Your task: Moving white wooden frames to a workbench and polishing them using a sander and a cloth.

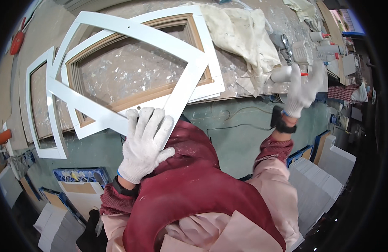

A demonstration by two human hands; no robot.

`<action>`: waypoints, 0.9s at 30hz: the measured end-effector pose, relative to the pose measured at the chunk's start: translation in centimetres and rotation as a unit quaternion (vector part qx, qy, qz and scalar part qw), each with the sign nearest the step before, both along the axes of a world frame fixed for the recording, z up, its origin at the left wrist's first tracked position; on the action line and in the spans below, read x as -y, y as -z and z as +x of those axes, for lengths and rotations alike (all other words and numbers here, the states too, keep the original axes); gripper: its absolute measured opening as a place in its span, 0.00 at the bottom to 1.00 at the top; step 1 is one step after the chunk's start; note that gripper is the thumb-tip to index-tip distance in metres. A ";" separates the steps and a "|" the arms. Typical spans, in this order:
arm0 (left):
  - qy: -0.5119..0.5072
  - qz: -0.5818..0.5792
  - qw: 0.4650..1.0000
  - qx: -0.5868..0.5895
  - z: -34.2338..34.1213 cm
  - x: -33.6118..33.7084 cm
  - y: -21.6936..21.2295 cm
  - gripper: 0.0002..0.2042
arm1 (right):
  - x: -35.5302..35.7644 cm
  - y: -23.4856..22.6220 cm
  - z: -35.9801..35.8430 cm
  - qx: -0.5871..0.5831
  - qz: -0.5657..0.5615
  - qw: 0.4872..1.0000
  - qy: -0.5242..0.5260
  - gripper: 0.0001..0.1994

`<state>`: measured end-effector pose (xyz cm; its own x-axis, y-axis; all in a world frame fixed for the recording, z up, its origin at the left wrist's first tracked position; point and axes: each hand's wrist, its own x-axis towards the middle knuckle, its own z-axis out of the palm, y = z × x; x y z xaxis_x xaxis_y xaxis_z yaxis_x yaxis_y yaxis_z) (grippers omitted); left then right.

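Note:
My left hand (144,143), in a white knit glove, lies flat with its fingers stretched out over the near edge of a white frame (193,71). This frame rests askew on top of a stack of white frames (210,50) with bare wood inner edges. Out to the right, my gloved right hand (302,94) is raised over the bench edge, somewhat blurred, with its fingers and thumb apart. Beside those fingers a white bottle (281,74) with a red nozzle lies on its side; one finger partly covers it. I see no grip on it.
A narrower white frame (47,152) stands at the left. Cream cloth (240,33) drapes over the bench's right part. Beyond it are a clear plastic tub (302,52) and several more bottles (328,49). A red-handled tool (17,42) lies far left. White panels (315,189) are stacked low right.

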<state>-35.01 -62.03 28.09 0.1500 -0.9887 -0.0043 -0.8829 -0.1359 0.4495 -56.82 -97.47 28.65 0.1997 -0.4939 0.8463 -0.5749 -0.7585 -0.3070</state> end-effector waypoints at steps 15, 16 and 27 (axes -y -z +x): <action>-0.010 -0.103 0.991 0.087 2.6 -3.0 3.6 0.23 | 16.8 3.3 6.6 -0.434 0.339 0.833 -0.047 0.53; -0.016 -0.103 0.991 0.088 2.6 -3.1 3.6 0.23 | 16.8 3.6 6.7 -0.436 0.336 0.833 -0.051 0.53; -0.015 -0.159 0.984 0.085 2.1 -1.4 3.2 0.19 | 19.0 1.0 3.5 -0.399 0.249 0.882 0.018 0.47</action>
<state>-32.87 -60.64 24.87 0.1501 -0.9312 0.3321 -0.9465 -0.0383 0.3203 -53.31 -116.44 27.68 0.6110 -0.7826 0.1192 -0.7793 -0.6211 -0.0837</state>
